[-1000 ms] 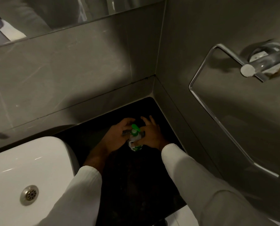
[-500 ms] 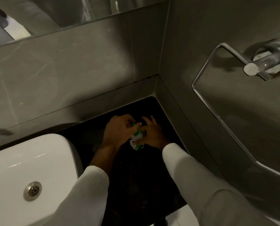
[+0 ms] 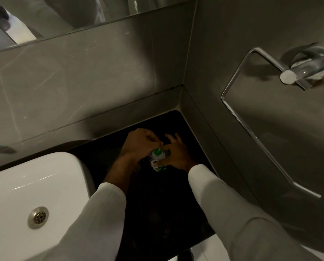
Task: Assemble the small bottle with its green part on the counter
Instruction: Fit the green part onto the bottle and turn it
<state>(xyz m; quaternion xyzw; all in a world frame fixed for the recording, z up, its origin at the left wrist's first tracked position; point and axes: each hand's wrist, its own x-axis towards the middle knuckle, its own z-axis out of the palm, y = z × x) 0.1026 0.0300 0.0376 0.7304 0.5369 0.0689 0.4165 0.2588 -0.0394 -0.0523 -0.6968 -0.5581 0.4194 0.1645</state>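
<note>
Bottle (image 3: pixel 157 162), small, white with green label markings, upright on dark surface (image 3: pixel 157 213) in the corner where two grey tiled walls meet. Green part (image 3: pixel 157 152) on top of bottle, round, seen from above; seated fully or only resting, cannot tell. Right hand (image 3: pixel 176 155) wrapped round bottle body from the right, thumb across the front of the label, forefinger reaching over beside the green part, other fingers spread toward the back wall. Left hand (image 3: pixel 138 144) curled nearly closed, fingertips pinched together right at the green part's upper left edge, touching or just beside it; actual grip on the green part hidden by knuckles, cannot tell. Both hands meeting over the bottle, wrists apart. White sleeves (image 3: pixel 232 213) on both forearms, left one pushed further up so more bare forearm visible. White basin (image 3: pixel 25 185) with metal drain (image 3: pixel 38 217) left of the dark surface, just beside the left forearm. Chrome towel ring (image 3: pixel 251 119) on the right wall, well apart from the hands, its mount blurred. Mirror edge (image 3: pixel 63 16) along the top above the back wall tiles. Scene dim, label text too small to read.
</note>
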